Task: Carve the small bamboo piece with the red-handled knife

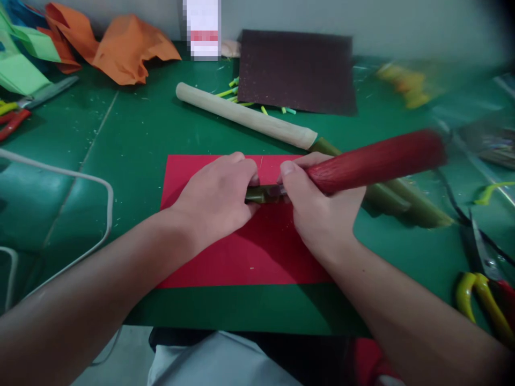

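Note:
My left hand [223, 190] is closed round a short dark green stick [257, 194], held level above a red sheet [241, 257]. Close beside it on the right, my right hand [317, 198] grips a tool with a thick red handle [382, 158], which points up to the right. A bit of metal shows between the fingers and meets the end of the green stick; the rest of the tool's tip is hidden. The red sheet lies flat on the green table [161, 118] beneath both hands.
Behind my hands lie a pale rod [245, 115] and a dark sheet [298, 72]. Olive-green pieces [418, 203] rest right of my right hand. Scissors lie at the far right [483, 268] and far left [24, 110]. Orange paper [129, 48] is at the back left, a white cable [108, 209] at left.

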Motion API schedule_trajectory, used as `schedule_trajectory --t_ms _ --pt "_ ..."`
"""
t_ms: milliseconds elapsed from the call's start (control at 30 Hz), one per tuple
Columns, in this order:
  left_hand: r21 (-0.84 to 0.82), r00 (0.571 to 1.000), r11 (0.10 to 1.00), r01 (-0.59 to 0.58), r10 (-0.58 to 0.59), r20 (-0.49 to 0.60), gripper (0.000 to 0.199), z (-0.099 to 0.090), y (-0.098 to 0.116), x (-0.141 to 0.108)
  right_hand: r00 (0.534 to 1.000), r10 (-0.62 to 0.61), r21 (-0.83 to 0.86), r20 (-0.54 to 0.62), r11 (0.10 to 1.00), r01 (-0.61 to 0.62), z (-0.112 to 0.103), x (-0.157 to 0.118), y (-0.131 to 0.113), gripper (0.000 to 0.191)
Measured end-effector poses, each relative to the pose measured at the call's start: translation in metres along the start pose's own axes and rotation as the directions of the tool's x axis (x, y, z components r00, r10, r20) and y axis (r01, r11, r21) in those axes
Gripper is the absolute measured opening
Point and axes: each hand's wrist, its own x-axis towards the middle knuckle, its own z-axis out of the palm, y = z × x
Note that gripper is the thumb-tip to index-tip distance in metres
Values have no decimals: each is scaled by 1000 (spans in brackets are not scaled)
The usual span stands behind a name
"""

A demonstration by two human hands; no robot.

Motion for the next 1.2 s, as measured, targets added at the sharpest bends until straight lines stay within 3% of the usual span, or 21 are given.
schedule_trajectory --t_ms 733,1200 --pt "9 1000 1000 -10 10 9 12 4 -1 3 1000 6 -130 -15 992 -8 3 -4 -4 18" --pt "19 1000 999 -26 26 -8 9 3 -1 1 999 -52 -154 -15 987 49 4 -5 -4 19"
